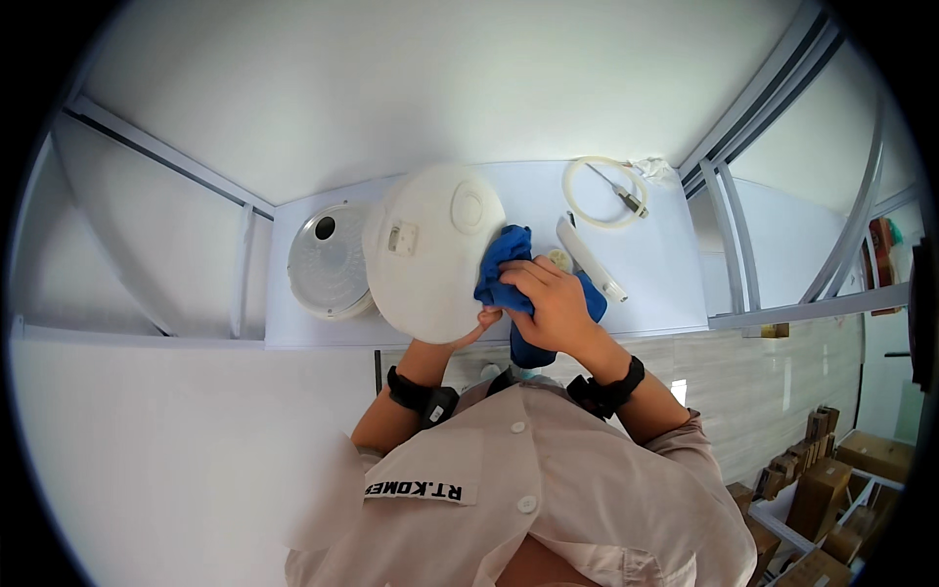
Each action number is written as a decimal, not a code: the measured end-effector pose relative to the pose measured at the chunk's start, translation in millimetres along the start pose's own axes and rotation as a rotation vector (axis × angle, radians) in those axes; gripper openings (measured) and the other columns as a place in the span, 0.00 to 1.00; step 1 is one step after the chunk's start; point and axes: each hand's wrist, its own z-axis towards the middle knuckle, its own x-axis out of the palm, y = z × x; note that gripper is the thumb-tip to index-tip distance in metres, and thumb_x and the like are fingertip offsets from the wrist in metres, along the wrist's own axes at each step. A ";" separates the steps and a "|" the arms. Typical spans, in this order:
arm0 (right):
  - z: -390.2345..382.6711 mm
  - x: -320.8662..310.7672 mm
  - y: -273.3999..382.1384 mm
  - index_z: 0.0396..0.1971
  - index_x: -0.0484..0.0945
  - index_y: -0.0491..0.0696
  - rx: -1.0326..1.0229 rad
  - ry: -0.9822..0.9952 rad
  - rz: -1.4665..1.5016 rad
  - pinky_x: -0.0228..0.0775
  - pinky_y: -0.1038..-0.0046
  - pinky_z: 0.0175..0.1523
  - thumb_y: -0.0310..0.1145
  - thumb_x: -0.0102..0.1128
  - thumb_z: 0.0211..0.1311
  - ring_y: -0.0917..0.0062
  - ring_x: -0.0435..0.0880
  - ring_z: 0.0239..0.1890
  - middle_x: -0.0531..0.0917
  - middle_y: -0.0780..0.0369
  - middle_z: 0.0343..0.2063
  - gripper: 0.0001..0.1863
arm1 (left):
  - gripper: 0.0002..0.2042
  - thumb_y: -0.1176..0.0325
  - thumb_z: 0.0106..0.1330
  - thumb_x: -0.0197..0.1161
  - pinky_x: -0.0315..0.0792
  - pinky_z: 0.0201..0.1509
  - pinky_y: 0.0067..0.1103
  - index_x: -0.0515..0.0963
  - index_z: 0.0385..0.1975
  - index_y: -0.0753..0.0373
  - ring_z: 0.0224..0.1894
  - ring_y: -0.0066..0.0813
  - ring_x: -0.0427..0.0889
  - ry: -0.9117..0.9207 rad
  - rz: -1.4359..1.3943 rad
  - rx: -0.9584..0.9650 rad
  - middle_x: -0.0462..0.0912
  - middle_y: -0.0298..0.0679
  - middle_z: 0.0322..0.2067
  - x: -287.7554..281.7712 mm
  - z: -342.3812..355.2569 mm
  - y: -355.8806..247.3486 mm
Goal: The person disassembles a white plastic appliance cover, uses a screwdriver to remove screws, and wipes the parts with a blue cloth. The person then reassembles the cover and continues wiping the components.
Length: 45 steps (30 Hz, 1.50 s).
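A large white rounded cover [430, 279] with an oval recess and a small square fitting is tilted up over the table. My left hand [474, 328] grips its lower edge from beneath, and most of that hand is hidden behind the cover. In my right hand [553, 303] is a crumpled blue cloth [502, 269], pressed against the cover's right edge. Part of the cloth hangs below the hand past the table's front edge. Left of the cover, partly overlapped by it, lies a round grey metal-faced disc [333, 269] with a pale rim and a dark round hole.
On the white table [655, 279], right of my hands, are a long white curved strip [592, 259] and a small cream round part [559, 260]. Farther back lie a pale ring [577, 207], a screwdriver [628, 201] and crumpled clear plastic [657, 171]. Metal frames flank both sides; cardboard boxes [820, 499] stand lower right.
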 end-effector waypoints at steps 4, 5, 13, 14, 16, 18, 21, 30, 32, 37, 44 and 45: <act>-1.1 7.9 6.8 0.43 0.80 0.48 0.054 -0.042 0.014 0.78 0.63 0.43 0.24 0.71 0.48 0.58 0.84 0.42 0.87 0.59 0.46 0.19 | 0.22 0.47 0.77 0.53 0.68 0.31 0.25 0.73 0.59 0.58 0.33 0.32 0.74 0.118 0.199 0.100 0.78 0.40 0.41 -8.5 1.8 4.9; -1.4 8.5 8.9 0.43 0.81 0.47 0.065 -0.045 0.023 0.78 0.63 0.44 0.24 0.71 0.50 0.58 0.84 0.42 0.87 0.58 0.46 0.18 | 0.21 0.49 0.78 0.53 0.69 0.31 0.25 0.74 0.59 0.58 0.33 0.31 0.75 0.124 0.233 0.110 0.79 0.40 0.40 -21.3 2.4 3.6; -5.4 -9.7 -25.9 0.52 0.81 0.43 0.388 0.072 0.395 0.77 0.69 0.51 0.31 0.70 0.65 0.68 0.86 0.44 0.88 0.57 0.42 0.17 | 0.40 0.62 0.74 0.68 0.77 0.51 0.20 0.54 0.82 0.58 0.43 0.21 0.83 -0.333 1.069 0.357 0.84 0.37 0.43 -29.4 18.5 -1.1; -5.4 -16.4 -30.4 0.53 0.81 0.42 0.434 -0.001 0.417 0.77 0.71 0.52 0.32 0.70 0.67 0.72 0.85 0.45 0.88 0.58 0.42 0.17 | 0.42 0.61 0.71 0.71 0.77 0.54 0.23 0.56 0.81 0.60 0.48 0.23 0.83 -0.394 1.127 0.340 0.84 0.38 0.46 -15.7 14.0 -3.7; -8.7 -20.4 -47.8 0.57 0.78 0.39 0.732 -0.284 0.645 0.76 0.76 0.54 0.34 0.67 0.74 0.80 0.82 0.46 0.87 0.63 0.44 0.19 | 0.45 0.60 0.66 0.76 0.77 0.56 0.26 0.57 0.80 0.62 0.52 0.28 0.81 -0.410 1.375 0.527 0.82 0.42 0.51 -7.9 10.9 -6.9; -7.8 -38.1 -48.8 0.61 0.75 0.38 0.816 -0.506 0.834 0.76 0.78 0.54 0.35 0.62 0.78 0.81 0.82 0.46 0.86 0.64 0.47 0.20 | 0.45 0.61 0.65 0.76 0.74 0.63 0.29 0.58 0.80 0.61 0.59 0.33 0.77 -0.544 1.690 0.515 0.79 0.44 0.57 3.5 -3.5 -13.2; -18.9 -56.4 -48.4 0.61 0.75 0.44 0.736 -0.399 0.901 0.75 0.79 0.56 0.33 0.57 0.80 0.83 0.80 0.49 0.85 0.64 0.49 0.16 | 0.42 0.63 0.64 0.76 0.75 0.63 0.30 0.62 0.77 0.62 0.62 0.36 0.77 -0.627 1.809 0.717 0.76 0.47 0.62 11.8 -9.5 -10.1; -20.9 -42.0 -42.2 0.52 0.79 0.44 0.372 -0.116 0.034 0.77 0.66 0.56 0.29 0.69 0.65 0.62 0.84 0.51 0.83 0.56 0.57 0.17 | 0.30 0.80 0.67 0.61 0.83 0.52 0.29 0.66 0.71 0.65 0.54 0.35 0.85 -0.439 0.729 0.242 0.80 0.46 0.59 -3.8 -6.0 -27.8; -12.0 -47.6 -28.0 0.52 0.80 0.46 0.212 -0.031 -0.330 0.80 0.63 0.51 0.25 0.70 0.58 0.60 0.84 0.47 0.83 0.59 0.57 0.20 | 0.29 0.83 0.67 0.58 0.83 0.54 0.30 0.67 0.70 0.63 0.55 0.34 0.85 -0.394 0.609 0.205 0.80 0.44 0.57 7.2 -8.9 -22.8; 10.3 -44.7 5.2 0.42 0.84 0.50 -0.058 0.024 -0.443 0.79 0.69 0.41 0.27 0.68 0.43 0.69 0.81 0.40 0.84 0.64 0.58 0.20 | 0.31 0.85 0.62 0.57 0.81 0.58 0.30 0.70 0.69 0.61 0.57 0.34 0.83 -0.283 0.494 0.179 0.81 0.42 0.55 26.9 -9.7 -6.2; 9.6 -14.0 19.5 0.37 0.85 0.52 -0.286 0.219 -0.352 0.79 0.74 0.39 0.26 0.64 0.46 0.73 0.79 0.38 0.84 0.66 0.62 0.15 | 0.43 0.89 0.51 0.50 0.79 0.60 0.28 0.65 0.75 0.62 0.57 0.32 0.83 -0.097 0.673 0.127 0.80 0.41 0.59 13.4 -4.5 -7.0; 7.4 -11.3 19.3 0.41 0.84 0.53 -0.277 0.231 -0.375 0.78 0.74 0.38 0.30 0.65 0.50 0.74 0.81 0.40 0.84 0.67 0.62 0.15 | 0.43 0.88 0.47 0.49 0.77 0.54 0.21 0.67 0.73 0.63 0.54 0.27 0.81 -0.105 0.641 0.136 0.80 0.37 0.55 10.1 -4.2 -5.6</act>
